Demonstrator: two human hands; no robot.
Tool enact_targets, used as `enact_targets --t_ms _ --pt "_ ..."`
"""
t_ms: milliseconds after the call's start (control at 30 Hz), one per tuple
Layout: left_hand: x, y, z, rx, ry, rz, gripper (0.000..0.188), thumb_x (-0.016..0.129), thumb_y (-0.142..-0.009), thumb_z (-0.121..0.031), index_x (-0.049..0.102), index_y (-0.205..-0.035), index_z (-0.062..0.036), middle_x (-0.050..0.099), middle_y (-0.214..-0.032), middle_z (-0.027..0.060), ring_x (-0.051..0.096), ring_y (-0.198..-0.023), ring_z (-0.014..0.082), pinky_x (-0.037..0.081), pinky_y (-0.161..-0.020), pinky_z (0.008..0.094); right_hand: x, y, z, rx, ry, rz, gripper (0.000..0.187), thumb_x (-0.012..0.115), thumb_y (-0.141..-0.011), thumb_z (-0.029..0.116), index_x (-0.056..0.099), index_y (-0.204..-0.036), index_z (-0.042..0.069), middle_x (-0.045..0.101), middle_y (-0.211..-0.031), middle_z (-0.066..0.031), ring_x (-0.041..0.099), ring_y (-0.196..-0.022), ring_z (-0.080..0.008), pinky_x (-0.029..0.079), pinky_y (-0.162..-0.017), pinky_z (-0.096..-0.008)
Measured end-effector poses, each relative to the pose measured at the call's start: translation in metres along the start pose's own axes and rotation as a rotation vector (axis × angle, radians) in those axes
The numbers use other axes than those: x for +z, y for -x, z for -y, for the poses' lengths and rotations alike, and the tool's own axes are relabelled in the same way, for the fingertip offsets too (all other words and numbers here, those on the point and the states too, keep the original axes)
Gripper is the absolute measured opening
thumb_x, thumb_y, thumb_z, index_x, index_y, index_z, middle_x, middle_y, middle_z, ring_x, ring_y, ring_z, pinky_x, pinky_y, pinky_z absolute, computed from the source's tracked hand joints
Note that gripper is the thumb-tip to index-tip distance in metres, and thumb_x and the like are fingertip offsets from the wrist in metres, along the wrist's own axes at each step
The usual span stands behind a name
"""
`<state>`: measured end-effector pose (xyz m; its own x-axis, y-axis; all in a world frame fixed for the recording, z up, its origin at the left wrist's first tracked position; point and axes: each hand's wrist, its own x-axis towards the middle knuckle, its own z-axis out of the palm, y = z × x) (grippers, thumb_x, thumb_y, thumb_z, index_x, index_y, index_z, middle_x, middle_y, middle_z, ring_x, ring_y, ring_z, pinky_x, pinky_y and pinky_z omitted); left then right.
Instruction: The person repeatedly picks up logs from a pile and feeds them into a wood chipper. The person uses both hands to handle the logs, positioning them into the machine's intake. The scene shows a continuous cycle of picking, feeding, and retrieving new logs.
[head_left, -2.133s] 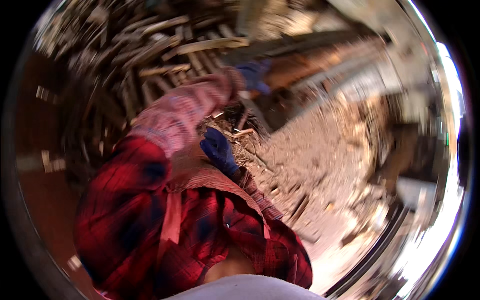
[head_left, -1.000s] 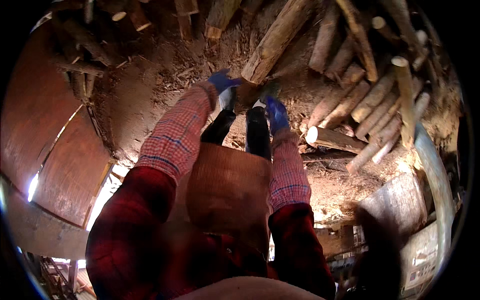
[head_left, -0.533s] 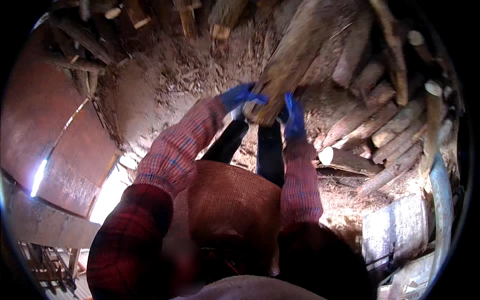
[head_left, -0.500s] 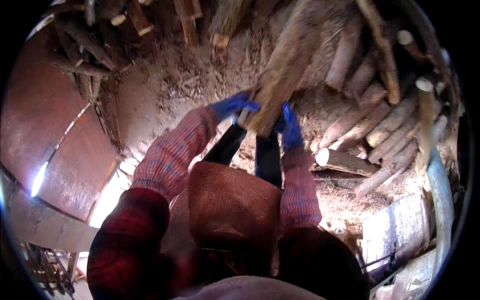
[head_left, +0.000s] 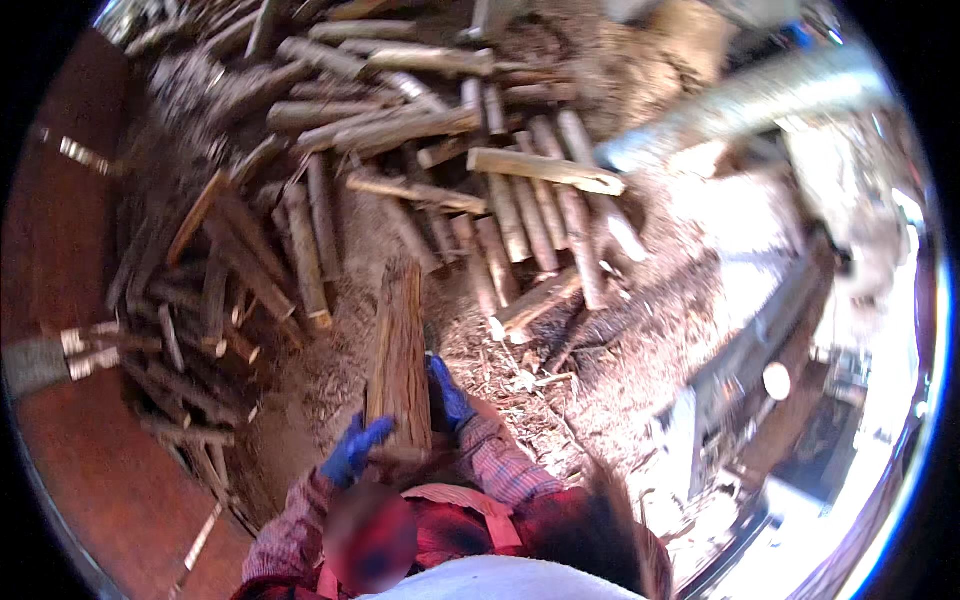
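A thick split log (head_left: 400, 350), brown with rough grain along its length, is held lengthwise in front of my body. My left hand (head_left: 355, 450), in a blue glove, grips its near left side with the fingers curled against the wood. On the log's right side my right hand (head_left: 450, 393), gloved in blue too, presses with part of its fingers hidden behind the edge. Both forearms wear checked sleeves. The log's near end points at my chest and its far end points away from me.
Cut logs (head_left: 400, 130) lie heaped ahead, some stacked side by side. More firewood (head_left: 200, 300) is piled to the left by a rust-brown wall (head_left: 70, 250). A pale pipe (head_left: 750, 105) crosses the far right. Bark chips cover the dirt floor (head_left: 640, 360); a long beam (head_left: 770, 320) stands right.
My view has swung toward the right, bringing the stacked logs ahead of me. The split log, still between both hands, is now drawn close to my chest.
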<state>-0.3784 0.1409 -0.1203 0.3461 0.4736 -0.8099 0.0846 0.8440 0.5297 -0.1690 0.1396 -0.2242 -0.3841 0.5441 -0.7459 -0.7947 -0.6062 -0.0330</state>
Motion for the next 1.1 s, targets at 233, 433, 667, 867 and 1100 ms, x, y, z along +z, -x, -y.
enact_targets --t_ms 233,433,667,867,1100 --pt "0.094 0.114 -0.029 0.246 -0.14 0.36 0.084 0.077 -0.075 -0.017 0.028 -0.141 -0.0018 0.053 -0.126 0.0133 0.052 -0.113 0.0233 0.041 -0.097 0.0382 0.042 0.142 0.014 -0.656 -0.023 -0.03 0.057 0.065 -0.082 0.046 0.056 -0.122 0.006 0.066 -0.107 -0.0102 0.064 -0.09 -0.0255 0.053 -0.082 -0.0385" --pt "0.222 0.137 -0.037 0.885 -0.455 0.528 0.105 0.083 -0.067 -0.026 0.017 -0.144 0.0043 0.038 -0.139 0.0178 0.038 -0.128 0.0248 0.031 -0.106 0.0366 0.067 0.356 0.052 -1.116 -0.149 0.157 0.067 0.064 -0.082 0.049 0.048 -0.131 0.007 0.06 -0.119 -0.0117 0.059 -0.104 -0.0258 0.05 -0.089 -0.0407" --pt "0.391 0.136 -0.068 1.356 -0.698 0.782 0.109 0.086 -0.063 -0.029 0.021 -0.145 0.0013 0.034 -0.142 0.0165 0.034 -0.131 0.0275 0.026 -0.11 0.0379 -0.002 0.53 0.146 -1.877 0.168 -0.242 0.06 0.063 -0.087 0.039 0.044 -0.131 0.003 0.053 -0.125 -0.0153 0.052 -0.113 -0.0253 0.044 -0.096 -0.0387" --pt "0.542 0.116 -0.057 1.013 -0.848 0.901 0.083 0.078 -0.07 -0.033 0.037 -0.136 -0.0028 0.046 -0.13 0.0193 0.046 -0.12 0.0291 0.038 -0.1 0.042 -0.106 0.529 0.175 -2.088 1.438 -1.546 0.051 0.064 -0.088 0.025 0.048 -0.13 0.0 0.051 -0.129 -0.0177 0.045 -0.124 -0.0313 0.036 -0.105 -0.041" --pt "0.596 0.034 -0.03 1.494 -1.266 0.478 0.058 0.067 -0.077 -0.04 0.052 -0.122 -0.0058 0.058 -0.116 0.0205 0.056 -0.106 0.0327 0.045 -0.089 0.0437 -0.167 0.521 0.246 -1.453 1.77 -1.299 0.045 0.054 -0.094 0.016 0.043 -0.135 0.004 0.04 -0.14 -0.0212 0.038 -0.128 -0.0363 0.03 -0.108 -0.0456"
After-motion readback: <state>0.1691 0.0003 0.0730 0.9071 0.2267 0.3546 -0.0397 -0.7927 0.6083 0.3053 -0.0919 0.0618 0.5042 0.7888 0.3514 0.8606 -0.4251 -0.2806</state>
